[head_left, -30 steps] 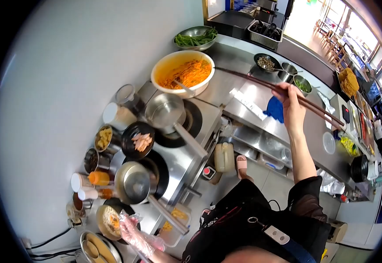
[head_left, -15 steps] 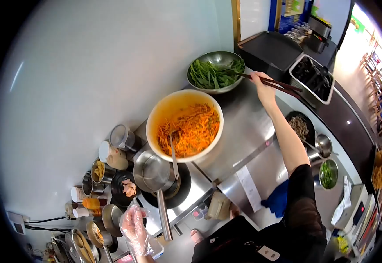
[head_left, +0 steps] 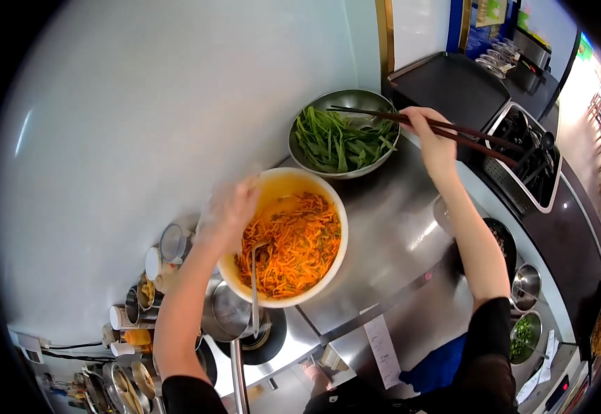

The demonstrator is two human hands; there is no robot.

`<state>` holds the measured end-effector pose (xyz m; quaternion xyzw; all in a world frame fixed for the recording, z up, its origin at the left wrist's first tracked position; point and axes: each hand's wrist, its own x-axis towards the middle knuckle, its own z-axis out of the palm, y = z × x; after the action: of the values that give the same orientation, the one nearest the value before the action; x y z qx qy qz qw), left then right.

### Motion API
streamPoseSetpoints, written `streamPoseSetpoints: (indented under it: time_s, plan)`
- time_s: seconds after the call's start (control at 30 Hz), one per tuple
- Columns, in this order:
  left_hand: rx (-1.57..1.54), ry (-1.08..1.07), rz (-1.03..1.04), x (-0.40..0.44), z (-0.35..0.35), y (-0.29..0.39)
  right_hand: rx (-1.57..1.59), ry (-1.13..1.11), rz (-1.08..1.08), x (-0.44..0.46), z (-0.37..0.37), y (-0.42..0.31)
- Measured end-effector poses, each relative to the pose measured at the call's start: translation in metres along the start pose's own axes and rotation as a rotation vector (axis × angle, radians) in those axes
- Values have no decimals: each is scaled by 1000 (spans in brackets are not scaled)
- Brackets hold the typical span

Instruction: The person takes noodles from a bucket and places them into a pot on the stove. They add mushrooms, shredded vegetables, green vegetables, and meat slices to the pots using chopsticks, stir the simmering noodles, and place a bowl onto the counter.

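Observation:
My right hand [head_left: 430,131] is closed around long dark chopsticks [head_left: 460,130], whose tips lie over the far side of a steel bowl [head_left: 299,153]. Inside that bowl are long green leafy vegetables [head_left: 338,141]. My left hand [head_left: 235,210] is over the left rim of a large white bowl [head_left: 342,252]; motion smears its fingers, so its grip cannot be made out. Shredded carrot [head_left: 297,241] mixed with bits of green fills part of the white bowl. A metal spoon [head_left: 254,290] rests in the carrot, its handle hanging over the near rim.
A saucepan [head_left: 221,310] sits on a burner below the white bowl, its handle pointing toward me. Jars and small pots crowd the left. At right are a bowl of chopped greens [head_left: 525,337] and a perforated bin of black utensils [head_left: 507,176].
My left hand, in a clear plastic glove before, has risen from beside the saucepan to the white bowl's rim. The chopsticks now extend across the greens bowl's far side. The view has shifted.

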<state>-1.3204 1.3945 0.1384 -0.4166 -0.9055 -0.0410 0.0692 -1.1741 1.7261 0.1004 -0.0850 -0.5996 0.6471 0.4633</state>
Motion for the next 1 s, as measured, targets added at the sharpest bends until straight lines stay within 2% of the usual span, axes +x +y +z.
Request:
streamPoseSetpoints:
  time_s: [0.03, 0.1, 0.23, 0.3, 0.33, 0.4, 0.53, 0.7, 0.83, 0.9, 0.93, 1.0]
  plan:
    - [78, 39, -37, 39, 32, -10, 18, -9, -7, -4, -7, -18]
    - [159, 123, 183, 97, 54, -2, -13, 5, -13, -13, -26, -43]
    - [78, 132, 170, 179, 95, 15, -43, -39, -61, -35, -85, -82]
    - [330, -19, 179, 213, 113, 25, -65, -85, -81, -45, -119, -99]
    - [329, -21, 181, 234, 136, 17, -64, -72, -57, -50, -131, -107]
    - [428, 169, 177, 270, 192, -5, -92, -46, -12, -60, -155, -120]
    - [517, 168, 243, 272, 173, 29, -191, -3, 19, -80, -183, -132]
    - [544, -120, 171, 282, 159, 50, -272, 0, 56, -90, -192, -133]
    - [524, -25, 293, 279, 150, 32, -276, 33, 54, -89, -189, -132]
    - [632, -155, 350, 282, 144, 26, -271, 33, 54, -88, -185, -131]
    - [634, -154, 349, 285, 148, 15, -274, 39, 62, -88, -183, -131]
    - [598, 53, 513, 280, 146, -2, -259, 21, 63, -86, -180, -131]
